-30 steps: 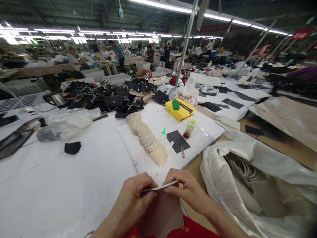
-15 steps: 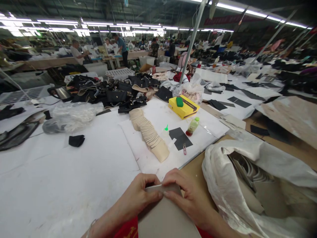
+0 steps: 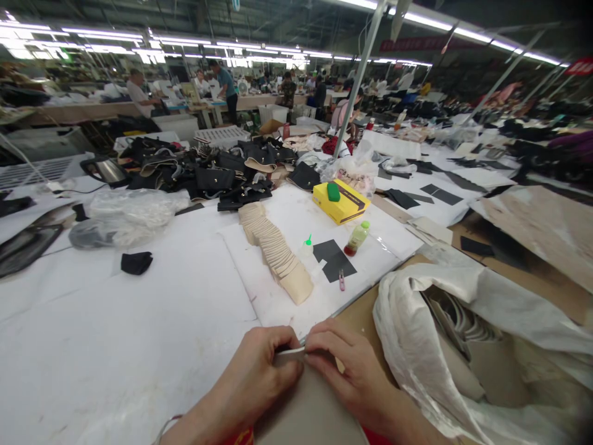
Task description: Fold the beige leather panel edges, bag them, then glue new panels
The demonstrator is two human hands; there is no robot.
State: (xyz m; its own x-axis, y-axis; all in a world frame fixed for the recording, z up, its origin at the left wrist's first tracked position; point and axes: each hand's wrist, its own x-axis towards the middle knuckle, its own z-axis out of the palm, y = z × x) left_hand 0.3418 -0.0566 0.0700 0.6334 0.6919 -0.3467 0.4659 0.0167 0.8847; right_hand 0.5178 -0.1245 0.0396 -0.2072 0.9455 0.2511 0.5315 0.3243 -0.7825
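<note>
A grey-beige leather-like panel stands close to me at the bottom of the view, its pale top edge between my hands. My left hand pinches that edge on the left side, thumb toward me and fingers behind. On the right, my right hand grips the same edge with thumb and bent fingers, its fingertips almost meeting the left ones. The panel's lower end runs out of view. Beyond my hands, a fanned row of cream pieces lies on the white table.
An open white sack of similar grey panels stands at right. Farther back are a dark sheet, pink thread snips, a green-capped bottle, a small dropper bottle and a yellow box. Black pieces are heaped behind.
The panel has tipped and dropped slightly, and its pale edge now bows between my hands. My fingers are curled more tightly along it. The camera view has shifted a little.
</note>
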